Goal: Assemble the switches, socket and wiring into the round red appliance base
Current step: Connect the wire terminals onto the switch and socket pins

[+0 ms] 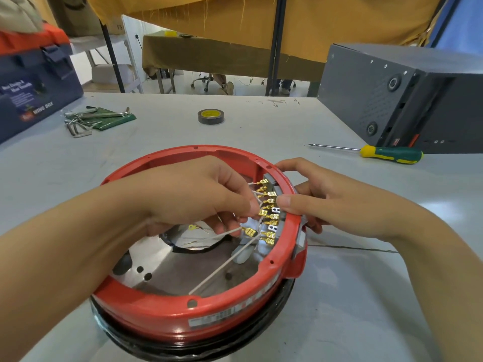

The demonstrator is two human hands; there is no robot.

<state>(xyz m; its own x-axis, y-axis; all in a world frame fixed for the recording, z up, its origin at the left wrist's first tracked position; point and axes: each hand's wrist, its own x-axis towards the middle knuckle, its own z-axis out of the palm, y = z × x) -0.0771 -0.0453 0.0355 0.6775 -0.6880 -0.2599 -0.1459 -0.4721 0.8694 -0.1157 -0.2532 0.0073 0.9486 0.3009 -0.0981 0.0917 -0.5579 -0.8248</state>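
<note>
The round red appliance base (pixel 167 307) lies open side up on the grey table, with a shiny metal plate inside. Grey switches (pixel 273 182) sit in its right wall, and several gold spade connectors (pixel 269 205) on white wires (pixel 222 265) are pushed onto their terminals. My left hand (pixel 198 194) reaches inside the ring and pinches a white wire with a gold connector next to the switch terminals. My right hand (pixel 313 199) grips the right rim, thumb on the inner edge and fingers curled around the outside of the switches.
A green and yellow screwdriver (pixel 386 154) lies to the right, in front of a dark grey metal box (pixel 392 100). A tape roll (pixel 211 116) sits behind the base. Hex keys (pixel 86 121) and a blue toolbox (pixel 34 92) are at the far left.
</note>
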